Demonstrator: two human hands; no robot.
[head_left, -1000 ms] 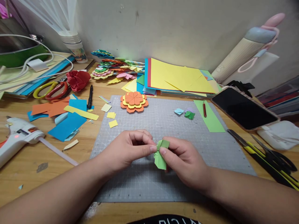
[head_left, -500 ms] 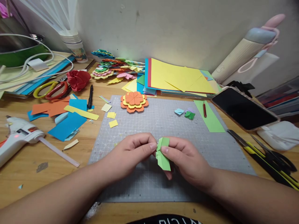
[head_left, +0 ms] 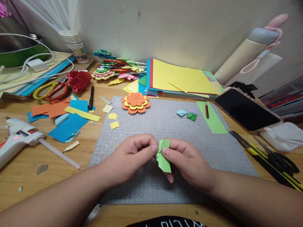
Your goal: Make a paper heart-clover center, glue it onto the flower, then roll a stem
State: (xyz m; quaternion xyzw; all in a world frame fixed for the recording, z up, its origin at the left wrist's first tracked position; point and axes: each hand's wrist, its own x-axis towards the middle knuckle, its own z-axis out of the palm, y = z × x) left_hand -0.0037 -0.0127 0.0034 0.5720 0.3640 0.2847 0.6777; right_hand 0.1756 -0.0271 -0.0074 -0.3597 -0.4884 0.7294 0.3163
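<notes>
Between my hands is a folded piece of light green paper (head_left: 165,162), creased and notched along its left side. My right hand (head_left: 189,159) pinches it, thumb on top and fingers behind. My left hand (head_left: 139,154) is closed, with thumb and forefinger pressed to the paper's left edge. Both hands are above a grey cutting mat (head_left: 132,195). Farther back on the mat lies a layered orange and yellow paper flower (head_left: 136,103). Small folded blue (head_left: 181,112) and dark green (head_left: 192,116) paper pieces lie right of it.
At left are a glue gun (head_left: 23,135), blue paper scraps (head_left: 68,127) and red-yellow scissors (head_left: 52,90). A yellow paper stack (head_left: 180,77) lies by the wall. On the right are a green strip (head_left: 211,119), a phone (head_left: 247,108), a cutter (head_left: 251,148) and black scissors (head_left: 281,159).
The green paper has shifted very slightly left and turned a little in my fingers. Both hands keep nearly the same grip and place.
</notes>
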